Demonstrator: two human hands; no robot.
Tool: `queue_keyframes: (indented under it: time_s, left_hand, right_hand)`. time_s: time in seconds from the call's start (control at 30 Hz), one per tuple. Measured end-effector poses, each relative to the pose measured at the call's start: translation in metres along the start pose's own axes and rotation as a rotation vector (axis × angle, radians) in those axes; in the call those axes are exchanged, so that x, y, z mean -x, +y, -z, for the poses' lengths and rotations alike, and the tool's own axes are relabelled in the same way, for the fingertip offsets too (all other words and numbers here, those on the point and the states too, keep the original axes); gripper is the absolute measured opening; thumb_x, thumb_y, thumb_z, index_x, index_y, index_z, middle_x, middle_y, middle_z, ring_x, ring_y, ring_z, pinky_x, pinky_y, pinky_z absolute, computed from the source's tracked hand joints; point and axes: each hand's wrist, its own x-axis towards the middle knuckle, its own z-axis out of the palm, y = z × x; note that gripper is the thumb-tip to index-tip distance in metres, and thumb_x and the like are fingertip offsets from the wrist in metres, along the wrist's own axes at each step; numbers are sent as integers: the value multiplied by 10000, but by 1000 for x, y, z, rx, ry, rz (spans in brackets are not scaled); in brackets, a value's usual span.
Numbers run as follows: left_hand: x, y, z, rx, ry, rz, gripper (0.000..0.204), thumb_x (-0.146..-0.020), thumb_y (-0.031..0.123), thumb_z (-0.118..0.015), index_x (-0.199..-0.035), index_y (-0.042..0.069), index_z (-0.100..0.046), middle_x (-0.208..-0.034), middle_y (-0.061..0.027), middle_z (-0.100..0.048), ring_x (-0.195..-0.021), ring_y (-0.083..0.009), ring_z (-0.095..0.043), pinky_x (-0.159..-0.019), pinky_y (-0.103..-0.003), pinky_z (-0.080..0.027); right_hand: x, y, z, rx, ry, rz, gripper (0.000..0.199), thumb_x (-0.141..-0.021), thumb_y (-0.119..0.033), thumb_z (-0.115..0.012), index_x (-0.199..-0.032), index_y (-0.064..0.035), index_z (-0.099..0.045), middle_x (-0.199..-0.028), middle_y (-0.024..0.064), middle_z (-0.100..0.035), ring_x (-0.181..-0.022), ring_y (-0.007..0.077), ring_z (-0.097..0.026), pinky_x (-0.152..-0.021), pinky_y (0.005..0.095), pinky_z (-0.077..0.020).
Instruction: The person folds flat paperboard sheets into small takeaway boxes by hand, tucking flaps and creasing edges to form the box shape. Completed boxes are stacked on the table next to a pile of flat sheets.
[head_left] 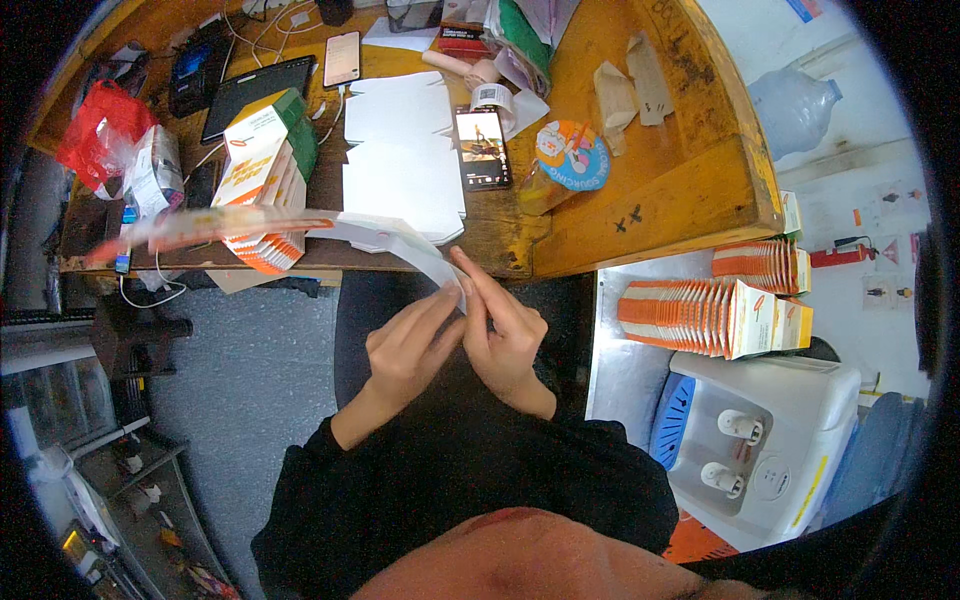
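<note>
Close to my body, both hands grip one end of a thin flat carton sheet (408, 240), pale with orange at its far end. It reaches out leftward over the desk edge, seen nearly edge-on, and its left end is smeared by motion. My left hand (412, 338) pinches the near end, and my right hand (503, 328) closes on the same end from the right side, its fingertips almost touching the left ones. Behind the sheet stand several folded white-and-orange cartons (262, 180) in a row. A stack of flat white carton blanks (400, 150) lies on the desk beyond my hands.
A phone with a lit screen (483, 147) and a round sticker (573, 156) lie right of the blanks. A second phone (341, 60), a black tablet (258, 98) and a red bag (105, 135) are farther left. Rows of cartons (690, 316) stand beside a water dispenser (760, 440).
</note>
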Motion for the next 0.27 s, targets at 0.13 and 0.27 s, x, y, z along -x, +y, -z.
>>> queue_keyframes:
  time_s: [0.13, 0.27]
  left_hand:
    - [6, -10, -6, -42, 115, 51, 242, -760, -25, -771, -993, -46, -706, -981, -153, -732, -845, -259, -732, -730, -322, -597]
    - [23, -26, -1, 316, 286, 723, 205, -865, 8, -708, -1070, 1, -725, -958, -122, -743, -799, -265, -730, -693, -247, -580]
  right_hand:
    - [-2, 1, -4, -104, -74, -159, 272, -887, 63, -603, -1148, 42, -679, -1047, 166, -727, -895, 199, -729, -722, 273, -567]
    - [-8, 6, -7, -102, -89, 8, 259, -920, 32, -587, -1152, -10, -695, -1078, 164, -718, -849, 252, -736, -752, 297, -587]
